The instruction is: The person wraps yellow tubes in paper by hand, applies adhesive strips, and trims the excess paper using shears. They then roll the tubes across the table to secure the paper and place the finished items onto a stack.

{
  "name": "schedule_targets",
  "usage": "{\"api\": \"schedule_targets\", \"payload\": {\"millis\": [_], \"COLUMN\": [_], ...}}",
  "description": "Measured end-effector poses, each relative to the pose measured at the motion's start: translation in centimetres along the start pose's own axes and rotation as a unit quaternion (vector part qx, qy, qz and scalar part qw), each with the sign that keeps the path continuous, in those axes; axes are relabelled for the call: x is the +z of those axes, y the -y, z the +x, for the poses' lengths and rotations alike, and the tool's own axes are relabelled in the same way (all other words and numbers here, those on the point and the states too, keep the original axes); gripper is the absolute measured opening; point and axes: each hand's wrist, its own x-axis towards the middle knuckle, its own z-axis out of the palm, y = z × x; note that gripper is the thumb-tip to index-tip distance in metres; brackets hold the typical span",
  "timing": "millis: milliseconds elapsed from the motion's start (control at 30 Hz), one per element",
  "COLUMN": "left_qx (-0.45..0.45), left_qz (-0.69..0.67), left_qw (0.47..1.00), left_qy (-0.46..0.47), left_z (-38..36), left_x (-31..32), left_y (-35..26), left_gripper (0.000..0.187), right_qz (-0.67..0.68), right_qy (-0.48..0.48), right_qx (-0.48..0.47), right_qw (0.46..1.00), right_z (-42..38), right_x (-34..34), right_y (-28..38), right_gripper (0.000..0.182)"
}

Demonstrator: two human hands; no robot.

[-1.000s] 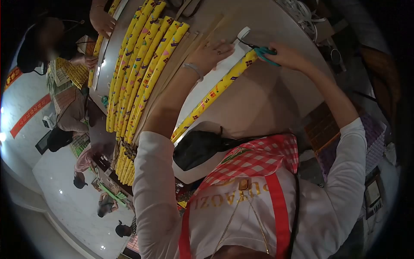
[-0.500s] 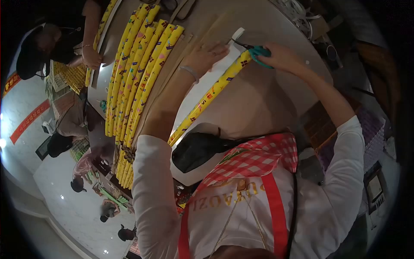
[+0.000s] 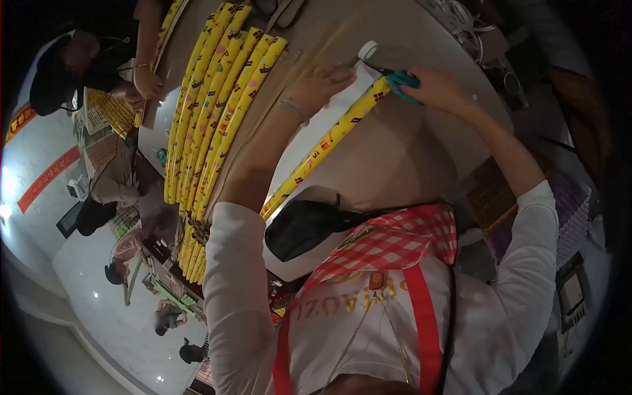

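A yellow printed paper roll [image 3: 327,141] lies slantwise on the table before me, with a white sheet [image 3: 315,128] spread along its left side. My left hand [image 3: 327,85] rests flat on that sheet near its far end, fingers stretched out. In my right hand [image 3: 434,89] are teal-handled scissors [image 3: 403,86]. Their dark blades point left, at the sheet's far edge just beyond the roll's end. A narrow white end [image 3: 368,50] curls up beside the blade tips.
Several yellow rolls [image 3: 220,99] lie bundled to the left. A black pouch [image 3: 299,230] is at the table's near edge. White strips [image 3: 461,26] lie at the far right. A co-worker's hand [image 3: 148,82] is at the left side of the table.
The narrow white end by the scissors has curled over more. My hands keep nearly the same places. The co-worker's hand at the left has moved slightly.
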Motion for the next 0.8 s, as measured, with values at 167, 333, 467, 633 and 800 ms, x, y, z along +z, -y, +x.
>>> {"api": "schedule_targets", "payload": {"millis": [167,333,467,633,800], "left_qx": [0.006,0.005,0.008,-0.008,0.002], "left_qz": [-0.009,0.004,-0.015,-0.007,0.033], "left_qw": [1.000,1.000,1.000,0.998,0.999], "left_qy": [0.019,0.027,0.021,0.054,-0.011], "left_z": [-0.1,0.0,0.3,1.5,2.2], "left_x": [-1.3,-1.8,-2.9,-3.3,-2.5], "left_y": [-0.3,-0.4,-0.6,-0.6,-1.2], "left_gripper": [0.084,0.078,0.073,0.064,0.058], "right_qz": [0.013,-0.088,-0.150,-0.251,-0.274], "right_qy": [0.020,-0.007,-0.018,-0.115,-0.113], "right_qx": [0.013,0.005,0.025,-0.029,-0.029], "right_qw": [1.000,0.996,0.988,0.961,0.955], "right_z": [-0.3,-1.0,-3.1,-4.8,-7.0], "right_x": [-1.0,-0.5,-1.2,0.8,1.1], "right_y": [0.9,-0.9,0.0,-2.0,-1.6], "right_gripper": [0.041,0.041,0.037,0.038,0.043]}}
